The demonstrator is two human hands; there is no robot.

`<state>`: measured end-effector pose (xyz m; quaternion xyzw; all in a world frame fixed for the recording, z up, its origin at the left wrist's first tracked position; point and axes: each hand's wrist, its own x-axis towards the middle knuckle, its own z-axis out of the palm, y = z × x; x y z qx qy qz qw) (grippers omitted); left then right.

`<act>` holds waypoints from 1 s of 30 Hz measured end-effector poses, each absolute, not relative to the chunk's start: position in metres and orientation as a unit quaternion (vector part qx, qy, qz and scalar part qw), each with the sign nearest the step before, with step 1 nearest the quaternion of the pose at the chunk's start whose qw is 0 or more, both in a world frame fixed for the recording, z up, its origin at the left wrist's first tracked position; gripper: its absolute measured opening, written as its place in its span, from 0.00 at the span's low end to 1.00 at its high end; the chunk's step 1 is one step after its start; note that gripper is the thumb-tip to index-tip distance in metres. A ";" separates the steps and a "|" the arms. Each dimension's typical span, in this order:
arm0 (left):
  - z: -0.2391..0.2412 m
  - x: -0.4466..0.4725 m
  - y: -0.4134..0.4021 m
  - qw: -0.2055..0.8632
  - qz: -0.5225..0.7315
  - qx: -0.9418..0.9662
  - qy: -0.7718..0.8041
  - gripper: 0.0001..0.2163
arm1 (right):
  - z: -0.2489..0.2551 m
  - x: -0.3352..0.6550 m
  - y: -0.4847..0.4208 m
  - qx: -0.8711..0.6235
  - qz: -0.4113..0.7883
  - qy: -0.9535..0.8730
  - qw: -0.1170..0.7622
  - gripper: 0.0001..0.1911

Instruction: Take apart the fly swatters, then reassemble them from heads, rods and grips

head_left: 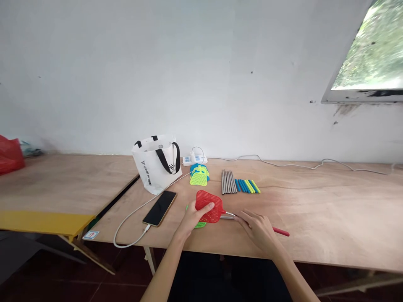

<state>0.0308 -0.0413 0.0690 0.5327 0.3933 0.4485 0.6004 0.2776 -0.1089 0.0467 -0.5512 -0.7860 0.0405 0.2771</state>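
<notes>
Fingers [206, 206] pinch red mesh swatter head [209, 205]; metal rod [227, 216].

**lurker22:** so what do your arms actually look like in that shot?

**me:** pretty plain tbh. My left hand [192, 217] and right hand [257, 228] are both bare. My left forearm [165, 268] and right forearm [288, 268] are uncovered all the way to the near edge. There's a dark patch [220, 279] between them, and I can't tell if it's my clothes.
</notes>
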 end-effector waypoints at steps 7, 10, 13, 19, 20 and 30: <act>0.070 0.037 -0.045 0.603 0.432 0.552 0.381 0.18 | 0.044 0.270 -0.110 -0.531 -0.015 -0.796 0.291 0.23; 0.069 0.041 -0.049 0.589 0.431 0.572 0.375 0.16 | 0.045 0.270 -0.111 -0.520 -0.031 -0.798 0.303 0.22; 0.069 0.046 -0.053 0.573 0.438 0.587 0.368 0.15 | 0.046 0.272 -0.112 -0.523 -0.052 -0.793 0.307 0.23; 0.070 0.044 -0.057 0.568 0.442 0.591 0.365 0.15 | 0.048 0.269 -0.114 -0.510 -0.039 -0.792 0.333 0.22; 0.070 0.043 -0.056 0.570 0.443 0.585 0.369 0.15 | 0.048 0.268 -0.114 -0.511 -0.031 -0.792 0.333 0.22; 0.057 0.019 -0.024 0.592 0.447 0.528 0.415 0.20 | 0.020 0.312 -0.093 -0.597 0.071 -0.742 0.296 0.11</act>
